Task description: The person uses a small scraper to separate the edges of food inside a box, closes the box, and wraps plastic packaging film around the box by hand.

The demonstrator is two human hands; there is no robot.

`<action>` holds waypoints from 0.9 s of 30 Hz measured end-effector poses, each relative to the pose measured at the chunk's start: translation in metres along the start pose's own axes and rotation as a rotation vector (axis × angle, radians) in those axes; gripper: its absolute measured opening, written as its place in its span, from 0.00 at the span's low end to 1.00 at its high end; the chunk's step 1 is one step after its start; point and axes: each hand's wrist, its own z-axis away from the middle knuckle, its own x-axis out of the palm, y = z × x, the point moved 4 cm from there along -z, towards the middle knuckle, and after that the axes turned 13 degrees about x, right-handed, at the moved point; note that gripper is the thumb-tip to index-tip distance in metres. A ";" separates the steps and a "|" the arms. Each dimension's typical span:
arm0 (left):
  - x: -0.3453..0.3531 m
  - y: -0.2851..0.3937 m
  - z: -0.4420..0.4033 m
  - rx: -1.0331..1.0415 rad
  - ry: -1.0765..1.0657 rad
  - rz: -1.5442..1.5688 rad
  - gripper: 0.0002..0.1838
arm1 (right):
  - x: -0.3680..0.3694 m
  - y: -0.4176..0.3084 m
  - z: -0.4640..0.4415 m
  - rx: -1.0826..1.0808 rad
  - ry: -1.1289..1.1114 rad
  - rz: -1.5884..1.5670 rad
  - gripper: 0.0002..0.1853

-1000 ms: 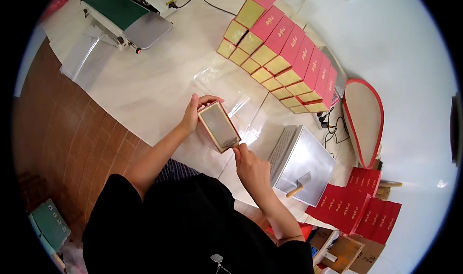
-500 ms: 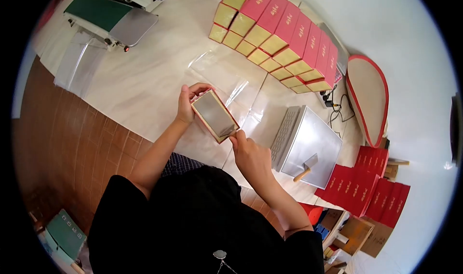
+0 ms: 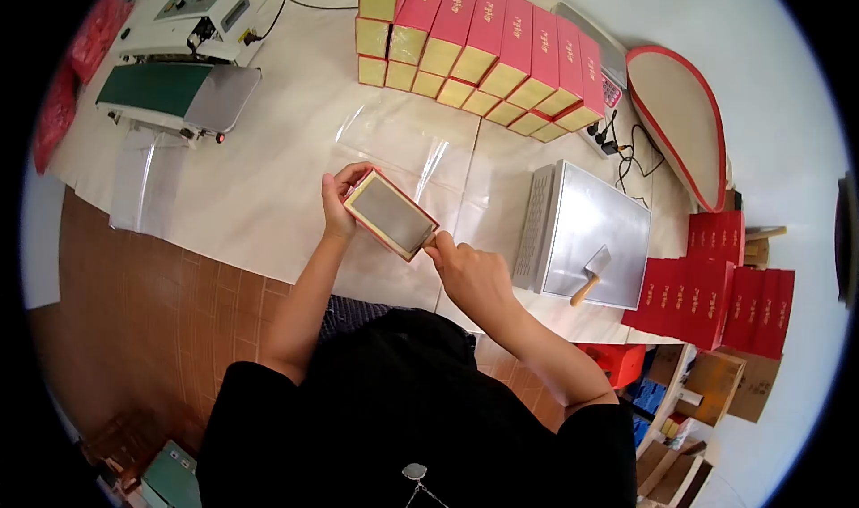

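A small box [image 3: 391, 211] with a red outside, a cream rim and a grey flat face is held tilted over the table. My left hand [image 3: 343, 200] wraps round its upper left end. At the lower right corner of the box is my right hand [image 3: 465, 271], its fingers pinched on something small at the rim; what they pinch is too hidden to tell. Clear plastic film [image 3: 394, 146] lies on the table just beyond the box.
Stacked red and gold boxes [image 3: 488, 38] stand at the back. A metal case [image 3: 598, 231] bears a wooden-handled scraper [image 3: 591, 275]. More red boxes [image 3: 689, 298] are at right. A machine with a green belt [image 3: 157, 89] stands at left, cables [image 3: 626, 146] near the wall.
The view has turned, so the stacked boxes and the machine appear shifted. Both hands keep hold at the box, which now lies at a flatter angle in the view.
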 end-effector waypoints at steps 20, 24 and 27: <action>0.007 0.041 0.017 0.120 -0.442 -0.303 0.58 | -0.003 0.197 0.043 1.062 0.276 -0.629 0.25; 0.005 0.038 0.025 -0.061 -0.574 -0.351 0.58 | 0.076 0.307 0.083 1.236 0.261 -0.164 0.22; 0.005 0.025 0.019 -0.153 -0.568 -0.420 0.54 | 0.084 0.314 0.093 1.293 0.213 -0.174 0.32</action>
